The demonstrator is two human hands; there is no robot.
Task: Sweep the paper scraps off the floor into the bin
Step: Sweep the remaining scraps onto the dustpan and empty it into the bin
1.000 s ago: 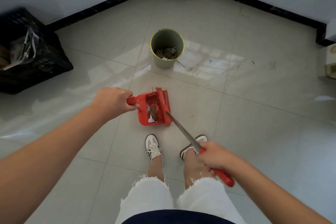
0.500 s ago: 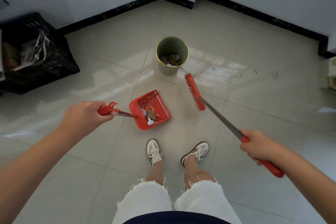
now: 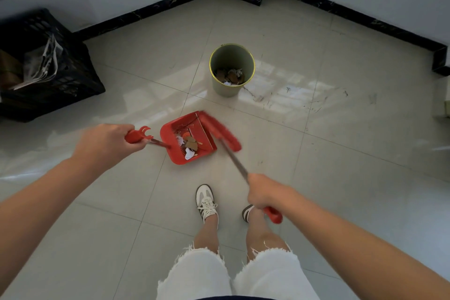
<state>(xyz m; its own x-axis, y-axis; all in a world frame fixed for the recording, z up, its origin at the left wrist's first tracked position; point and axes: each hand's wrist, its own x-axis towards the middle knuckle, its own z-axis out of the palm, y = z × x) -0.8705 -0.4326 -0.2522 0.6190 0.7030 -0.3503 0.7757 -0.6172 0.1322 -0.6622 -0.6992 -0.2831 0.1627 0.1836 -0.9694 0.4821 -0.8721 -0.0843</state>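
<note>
i see my right hand [image 3: 265,193] wrapped tight round the red broom [image 3: 224,132], its blurry head at the edge of the dustpan [image 3: 170,140]. my left hand [image 3: 104,143] grips the pan's handle. paper scraps [image 3: 190,145] lie in the pan. farther off, the green bin [image 3: 231,58] holds more.

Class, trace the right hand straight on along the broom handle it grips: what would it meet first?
Most likely the red dustpan, since the right hand points up-left along the broom, whose blurred head lies at the pan's mouth. Depth is unclear from this view.
</note>
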